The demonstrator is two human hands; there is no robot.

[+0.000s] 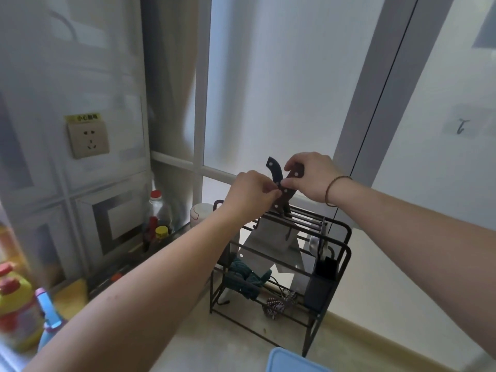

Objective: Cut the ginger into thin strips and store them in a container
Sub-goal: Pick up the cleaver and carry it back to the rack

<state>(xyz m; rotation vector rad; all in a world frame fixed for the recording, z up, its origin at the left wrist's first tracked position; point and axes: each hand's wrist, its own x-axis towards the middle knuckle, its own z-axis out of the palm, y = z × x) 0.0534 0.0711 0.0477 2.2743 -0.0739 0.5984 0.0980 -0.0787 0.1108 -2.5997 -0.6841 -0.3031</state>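
Note:
Two cleavers stand blade-down in a black wire knife rack (341, 253) on the counter, their handles crossing above it. My left hand (251, 193) pinches the dark handle (275, 169) of one cleaver near its middle. My right hand (312, 175) grips the top of the reddish-brown handle (287, 194) of the other. The steel blades (268, 251) hang inside the rack. No ginger is in view. A light blue container edge (290, 361) shows at the bottom.
Sauce bottles (158, 224) and a white cup (200, 213) stand against the tiled wall left of the rack. A yellow jug (16, 304) and a blue bottle (49, 318) sit at the far left. A green cloth (245, 277) and a black holder (320, 280) are in the rack. Frosted window behind.

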